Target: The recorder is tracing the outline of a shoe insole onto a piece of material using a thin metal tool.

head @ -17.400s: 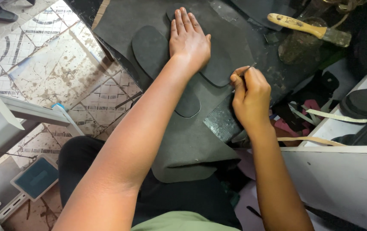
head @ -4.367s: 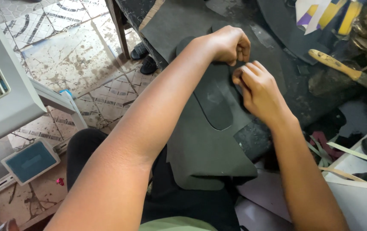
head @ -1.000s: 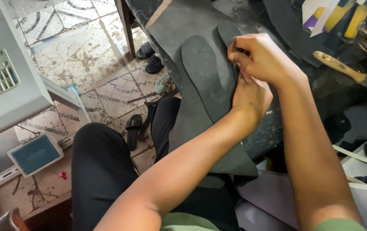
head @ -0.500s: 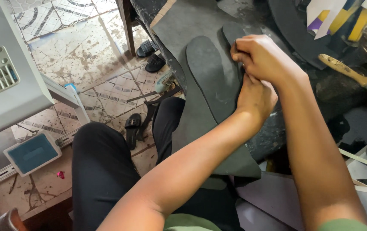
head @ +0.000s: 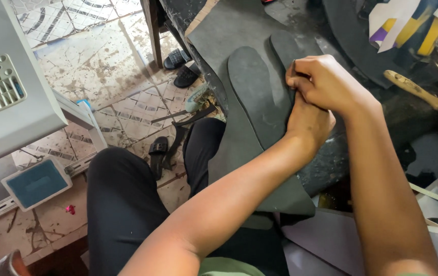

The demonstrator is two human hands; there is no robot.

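Our right hand (head: 329, 84) is clenched, its fingers (head: 301, 82) pinching one thin tool whose tip (head: 293, 63) pokes up just above the knuckles; we cannot tell what kind of tool it is. Our left hand (head: 308, 120) sits directly beneath the right, touching it, and most of its fingers are hidden, so we cannot tell whether they grip anything or only press down. Both hands rest at the right edge of one dark grey sole-shaped cutout (head: 257, 97), which lies flat on a large grey rubber sheet (head: 234, 30); the rounded end of a second sole shape (head: 285, 46) shows just above the right hand, so we count two. The sheet hangs over the bench edge toward our lap, where two legs in black trousers (head: 127, 204) show. Further right, one brush with a wooden handle (head: 418, 94) lies on the dark bench, well apart from the hands. On the tiled floor (head: 91, 66) we count two dark sandals (head: 180, 66) side by side near a table leg, and one more sandal (head: 157, 151) nearer our knee. At far left stands one grey machine (head: 14, 117).
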